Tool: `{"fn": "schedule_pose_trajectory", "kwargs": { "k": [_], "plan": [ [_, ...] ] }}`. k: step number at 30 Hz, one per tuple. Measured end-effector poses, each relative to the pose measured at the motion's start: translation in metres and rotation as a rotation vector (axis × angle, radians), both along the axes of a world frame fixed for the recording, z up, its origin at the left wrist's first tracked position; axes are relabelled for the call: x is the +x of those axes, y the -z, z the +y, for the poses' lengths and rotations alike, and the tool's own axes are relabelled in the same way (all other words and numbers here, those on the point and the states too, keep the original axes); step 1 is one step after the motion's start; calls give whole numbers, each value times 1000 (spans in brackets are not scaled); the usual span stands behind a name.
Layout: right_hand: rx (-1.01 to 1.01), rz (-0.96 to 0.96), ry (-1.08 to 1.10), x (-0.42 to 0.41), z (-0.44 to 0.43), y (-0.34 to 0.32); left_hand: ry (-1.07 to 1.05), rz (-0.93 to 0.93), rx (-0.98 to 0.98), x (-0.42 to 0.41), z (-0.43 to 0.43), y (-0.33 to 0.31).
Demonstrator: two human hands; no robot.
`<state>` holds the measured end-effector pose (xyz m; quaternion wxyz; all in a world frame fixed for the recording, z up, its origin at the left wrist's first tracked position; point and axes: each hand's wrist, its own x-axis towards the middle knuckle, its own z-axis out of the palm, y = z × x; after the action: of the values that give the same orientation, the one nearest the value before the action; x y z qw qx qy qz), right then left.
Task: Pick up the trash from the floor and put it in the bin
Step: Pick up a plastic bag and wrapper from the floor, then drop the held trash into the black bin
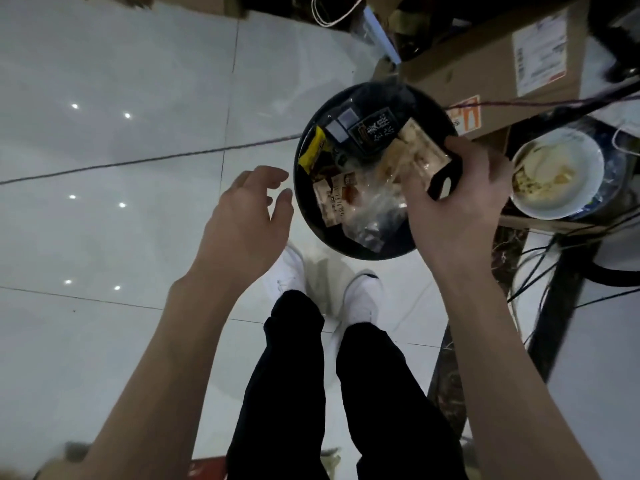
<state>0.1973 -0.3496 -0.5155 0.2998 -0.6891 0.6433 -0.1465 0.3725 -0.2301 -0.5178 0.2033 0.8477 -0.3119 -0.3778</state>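
wrappers (pixel 334 202) in bin (pixel 348 244) | our right hand (pixel 460 209) pinches beige wrapper (pixel 422 150) over bin, drop pending | left hand (pixel 242 220) fingers spread beside bin

Head view, steeply down onto bin (pixel 346 245)

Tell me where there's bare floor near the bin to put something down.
Bare tile spreads left of the black bin, beyond the left hand. Crowded on the right: the cardboard box, a white bowl and cables hem the bin, where the right hand holds a beige wrapper.
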Motion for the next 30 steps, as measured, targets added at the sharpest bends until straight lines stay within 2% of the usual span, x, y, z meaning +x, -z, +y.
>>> {"fn": "schedule_pose_trajectory", "kwargs": {
  "k": [7, 16, 23, 30],
  "plan": [
    [-11, -37, -89, -3, -9, -98, -51, -26, -66, 1, -8, -104],
    [-21, -180, -323, -2, 15, -310, -109, -91, -225, -28, 12, -323],
    [-70, -290, -494, -12, 44, -449, -188, -166, -306, -65, 66, -477],
    [-55, -330, -728, -6, 89, -525, -414, -307, -372, -82, 149, -559]
  ]
}}
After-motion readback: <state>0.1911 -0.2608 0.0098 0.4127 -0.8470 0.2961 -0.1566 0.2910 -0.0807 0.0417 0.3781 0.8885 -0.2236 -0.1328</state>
